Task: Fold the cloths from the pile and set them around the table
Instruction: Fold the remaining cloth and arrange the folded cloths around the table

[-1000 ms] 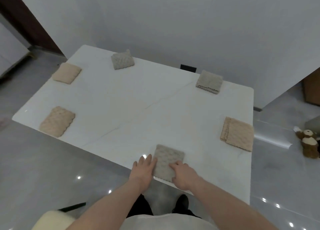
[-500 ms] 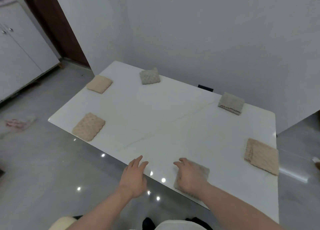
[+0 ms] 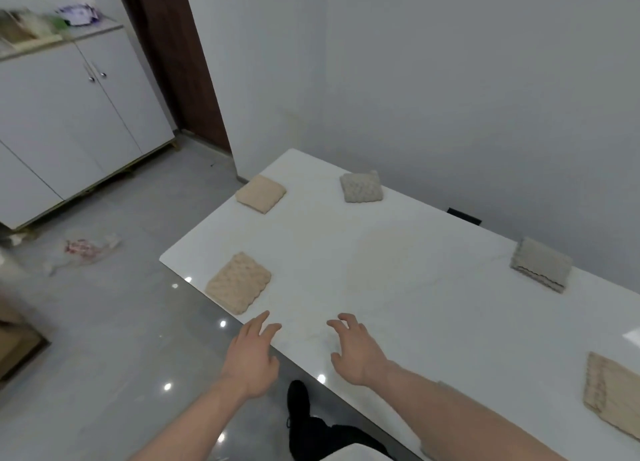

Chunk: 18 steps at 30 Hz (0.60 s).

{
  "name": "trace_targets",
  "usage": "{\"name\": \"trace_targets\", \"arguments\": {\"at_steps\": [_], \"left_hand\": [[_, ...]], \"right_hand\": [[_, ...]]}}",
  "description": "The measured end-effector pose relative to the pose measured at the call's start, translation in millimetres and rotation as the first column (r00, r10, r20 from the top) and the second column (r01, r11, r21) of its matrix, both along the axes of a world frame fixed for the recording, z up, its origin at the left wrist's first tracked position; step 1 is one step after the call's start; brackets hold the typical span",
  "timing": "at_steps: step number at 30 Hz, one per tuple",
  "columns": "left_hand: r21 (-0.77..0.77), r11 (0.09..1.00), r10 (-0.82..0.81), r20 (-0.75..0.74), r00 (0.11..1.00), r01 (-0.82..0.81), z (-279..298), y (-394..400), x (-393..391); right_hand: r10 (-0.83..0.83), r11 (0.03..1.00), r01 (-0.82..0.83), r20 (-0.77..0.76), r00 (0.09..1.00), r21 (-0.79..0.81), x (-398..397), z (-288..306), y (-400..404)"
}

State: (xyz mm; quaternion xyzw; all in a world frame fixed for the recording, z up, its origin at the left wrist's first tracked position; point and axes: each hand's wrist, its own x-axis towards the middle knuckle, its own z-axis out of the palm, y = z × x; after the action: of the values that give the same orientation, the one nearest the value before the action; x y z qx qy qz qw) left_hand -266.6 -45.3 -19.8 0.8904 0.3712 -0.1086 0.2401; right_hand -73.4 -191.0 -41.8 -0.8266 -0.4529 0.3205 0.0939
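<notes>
Now both hands hover empty at the near edge of the white table (image 3: 398, 270). The left hand (image 3: 251, 356) sits over the table's rim with fingers extended and slightly spread, holding nothing. The right hand (image 3: 356, 351) is above the tabletop, its fingers loosely curled and apart, gripping nothing.

Folded cloths lie around the table, well apart from one another: a beige cloth (image 3: 239, 283) near the left corner just beyond the left hand, a second beige cloth (image 3: 260, 193) at the far left corner, a grey cloth (image 3: 361, 186) along the far side, another grey cloth (image 3: 540, 269) farther right by the wall, and a tan cloth (image 3: 613, 394) at the right edge of view. A small part of one more cloth peeks out beside the right forearm.

A white cabinet (image 3: 69, 121) stands at the left, and a crumpled wrapper (image 3: 83, 249) lies on the grey floor.
</notes>
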Motion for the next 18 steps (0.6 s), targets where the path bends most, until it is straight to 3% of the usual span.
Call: {"name": "trace_targets", "arguments": {"at_steps": [6, 18], "left_hand": [[0.019, 1.0, -0.002, 0.007, 1.0, 0.002, -1, 94, 8], [-0.002, 0.999, -0.033, -0.116, 0.993, 0.033, 6, 271, -1]], "right_hand": [[-0.031, 0.999, 0.034, -0.094, 0.995, 0.033, -3, -9, 92], [-0.098, 0.995, 0.099, -0.206, 0.974, -0.005, -12, -15, 265]]}}
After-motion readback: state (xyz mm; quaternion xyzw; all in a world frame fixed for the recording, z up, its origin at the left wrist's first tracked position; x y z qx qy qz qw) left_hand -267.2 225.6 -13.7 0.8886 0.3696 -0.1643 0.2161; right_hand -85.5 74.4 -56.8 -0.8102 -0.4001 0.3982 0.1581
